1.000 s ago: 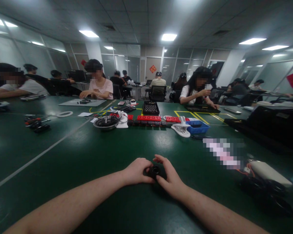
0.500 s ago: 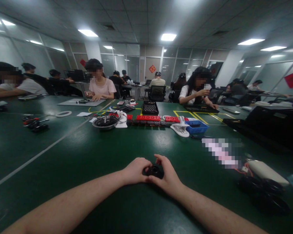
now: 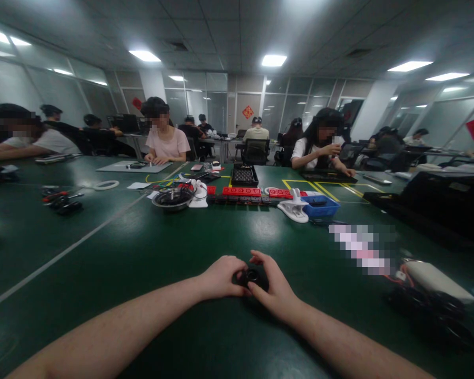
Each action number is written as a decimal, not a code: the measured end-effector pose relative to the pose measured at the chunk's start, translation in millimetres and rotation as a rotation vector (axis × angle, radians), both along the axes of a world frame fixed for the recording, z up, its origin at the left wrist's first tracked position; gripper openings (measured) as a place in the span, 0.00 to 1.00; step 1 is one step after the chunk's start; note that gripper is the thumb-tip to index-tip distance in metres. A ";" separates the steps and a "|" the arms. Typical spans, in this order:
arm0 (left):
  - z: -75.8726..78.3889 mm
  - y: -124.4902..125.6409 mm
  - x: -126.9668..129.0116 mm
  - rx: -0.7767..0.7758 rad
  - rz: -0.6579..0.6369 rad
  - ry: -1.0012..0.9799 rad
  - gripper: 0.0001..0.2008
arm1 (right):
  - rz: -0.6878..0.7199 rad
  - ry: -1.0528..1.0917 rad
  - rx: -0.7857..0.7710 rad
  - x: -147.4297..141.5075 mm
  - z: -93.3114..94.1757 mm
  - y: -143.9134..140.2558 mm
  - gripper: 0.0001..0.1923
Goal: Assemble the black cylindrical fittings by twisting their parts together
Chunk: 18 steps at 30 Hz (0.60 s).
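A small black rounded part (image 3: 257,280) with a round hole in its upper face is held between my two hands, just over the green table or resting on it; I cannot tell which. My left hand (image 3: 224,276) grips its left side, fingers curled behind and thumb in front. From the right, my right hand (image 3: 275,288) wraps round it, with the thumb pressed to the front and the index finger bent over the far side. The part's exact kind does not show, and fingers cover much of it.
Across the green table (image 3: 174,237) lie a metal bowl (image 3: 168,206) with cables, white clamps (image 3: 294,210), red-and-black power strips (image 3: 242,191), a blue bin (image 3: 321,206) and a black tray (image 3: 244,181). Black coiled items (image 3: 430,310) sit at right, tools (image 3: 59,200) at left. Co-workers sit opposite.
My right thumb has shifted slightly on the black part, away from the left thumb tip. The whole view has turned a little. A co-worker opposite has brought both hands together.
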<state>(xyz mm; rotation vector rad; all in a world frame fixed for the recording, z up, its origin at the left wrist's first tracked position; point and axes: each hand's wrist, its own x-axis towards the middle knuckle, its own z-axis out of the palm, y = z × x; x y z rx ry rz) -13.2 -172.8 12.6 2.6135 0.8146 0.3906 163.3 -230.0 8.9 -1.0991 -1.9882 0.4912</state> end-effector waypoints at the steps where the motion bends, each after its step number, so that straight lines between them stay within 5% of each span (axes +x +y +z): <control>1: -0.3 0.2 -0.3 -0.002 0.000 0.000 0.16 | -0.007 0.002 0.003 -0.1 -0.2 0.2 0.29; 14: -1.4 0.1 2.5 0.020 0.033 0.020 0.14 | -0.103 -0.017 -0.032 -3.6 -4.4 3.9 0.31; 18: 1.9 -1.7 2.1 0.004 0.029 0.016 0.14 | 0.000 0.012 -0.001 -1.0 -5.0 1.6 0.32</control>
